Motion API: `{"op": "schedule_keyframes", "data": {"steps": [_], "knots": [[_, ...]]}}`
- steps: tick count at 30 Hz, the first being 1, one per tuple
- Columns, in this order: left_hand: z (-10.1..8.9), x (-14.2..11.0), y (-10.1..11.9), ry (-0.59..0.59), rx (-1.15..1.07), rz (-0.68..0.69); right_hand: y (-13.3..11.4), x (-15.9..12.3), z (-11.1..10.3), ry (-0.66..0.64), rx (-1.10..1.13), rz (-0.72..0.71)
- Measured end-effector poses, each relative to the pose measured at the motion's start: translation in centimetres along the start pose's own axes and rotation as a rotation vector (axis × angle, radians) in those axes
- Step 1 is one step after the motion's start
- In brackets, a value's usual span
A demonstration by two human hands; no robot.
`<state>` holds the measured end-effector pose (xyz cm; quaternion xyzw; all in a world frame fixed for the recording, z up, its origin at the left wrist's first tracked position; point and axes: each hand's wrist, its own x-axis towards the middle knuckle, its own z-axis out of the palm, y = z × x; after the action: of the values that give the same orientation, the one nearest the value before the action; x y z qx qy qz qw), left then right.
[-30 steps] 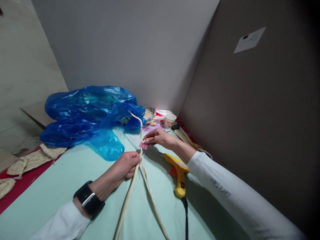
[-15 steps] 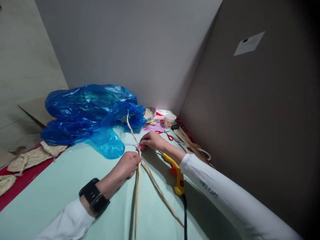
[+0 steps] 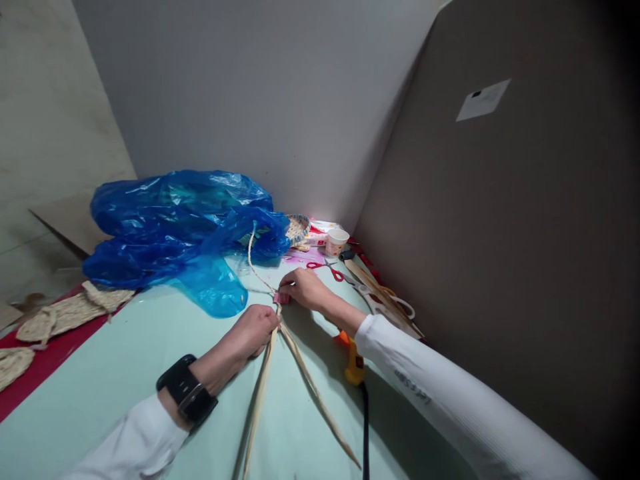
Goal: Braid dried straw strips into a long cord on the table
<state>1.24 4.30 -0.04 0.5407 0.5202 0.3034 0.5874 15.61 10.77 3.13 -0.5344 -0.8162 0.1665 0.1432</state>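
Observation:
My left hand [image 3: 253,331] is closed around a pale straw braid [image 3: 254,257], just below a small pink clip [image 3: 281,298]. The fingers of my right hand [image 3: 306,288] pinch at that clip from the right; their tips partly cover its top. Above the clip, the thin braided part curves up to the blue bag. Below my left hand, loose straw strands spread toward me, one bundle [image 3: 264,380] running nearly straight down and another strand [image 3: 315,395] slanting right. A yellow and orange glue gun [image 3: 355,369] lies partly hidden under my right forearm.
A large blue plastic bag [image 3: 170,220] fills the back left. Behind my right hand are red-handled scissors [image 3: 330,269], a paper cup [image 3: 337,243] and a woven basket [image 3: 299,230]. Woven straw pieces [image 3: 73,317] lie at the left edge. A dark partition [image 3: 500,253] stands on the right.
The loose strands below my left hand have swung left at their lower ends. The braid above the clip bends more to the left. Both hands stay at nearly the same spot.

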Motion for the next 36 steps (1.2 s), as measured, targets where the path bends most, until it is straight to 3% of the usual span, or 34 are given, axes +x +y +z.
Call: {"op": "schedule_keyframes", "data": {"steps": [8,14,20,23,25,28,31,33,36], "knots": [[0.1,-0.1,0.2,0.032,0.050,0.019,0.6,-0.6,0.0,0.027,0.057,-0.028],[0.0,-0.2,0.4,-0.009,0.044,-0.015,1.2,-1.5,-1.1,0.046,0.117,-0.001],[-0.6,-0.1,0.5,-0.038,0.064,-0.017,0.9,-3.2,-5.0,0.141,0.107,0.018],[-0.9,-0.1,0.5,-0.051,0.080,-0.018,0.6,-6.3,-7.6,0.261,0.102,0.028],[-1.1,0.0,0.3,-0.060,0.080,-0.020,0.2,-9.2,-8.2,0.352,0.058,0.048],[-1.4,0.3,-0.1,-0.086,0.067,-0.021,-0.8,-13.7,-6.3,0.389,0.008,0.116],[-1.7,0.4,-0.4,-0.126,0.043,-0.018,-1.2,-16.7,-2.8,0.239,-0.045,0.135],[-1.9,0.3,-0.3,-0.149,0.023,-0.017,-1.1,-17.6,-1.2,0.142,-0.050,0.134],[-2.1,-0.1,0.1,-0.177,-0.012,-0.016,-1.2,-17.3,-1.0,0.194,-0.002,0.121]]}}
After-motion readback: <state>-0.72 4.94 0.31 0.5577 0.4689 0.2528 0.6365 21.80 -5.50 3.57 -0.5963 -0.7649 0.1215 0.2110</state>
